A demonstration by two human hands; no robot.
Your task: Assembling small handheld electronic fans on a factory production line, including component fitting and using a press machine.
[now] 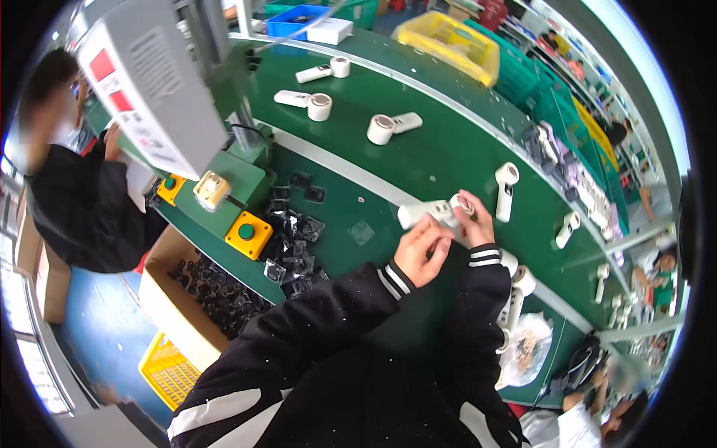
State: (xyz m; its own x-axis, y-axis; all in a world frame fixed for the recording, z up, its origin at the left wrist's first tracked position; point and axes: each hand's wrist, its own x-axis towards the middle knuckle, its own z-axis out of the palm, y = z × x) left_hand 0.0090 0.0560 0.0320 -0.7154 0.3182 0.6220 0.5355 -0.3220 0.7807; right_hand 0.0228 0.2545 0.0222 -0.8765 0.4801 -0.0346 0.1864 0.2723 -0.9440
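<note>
In front of me, my right hand (476, 221) is closed around the round head of a white handheld device (415, 214), which looks like a small handheld fan. Its straight handle points left over the green table. Just below the handle, my left hand (420, 252) has its fingers curled and pinched together. Whatever they may hold is too small to make out. Left of my hands, many black parts in clear film (297, 257) lie in a heap beside a press with a yellow button box (248, 234).
Similar white devices lie spread along the green conveyor (441, 127), and several more sit by my right forearm beside a clear plastic bag (526, 347). A cardboard box (168, 291) of black parts stands at lower left. A co-worker in black (82, 201) is at the far left.
</note>
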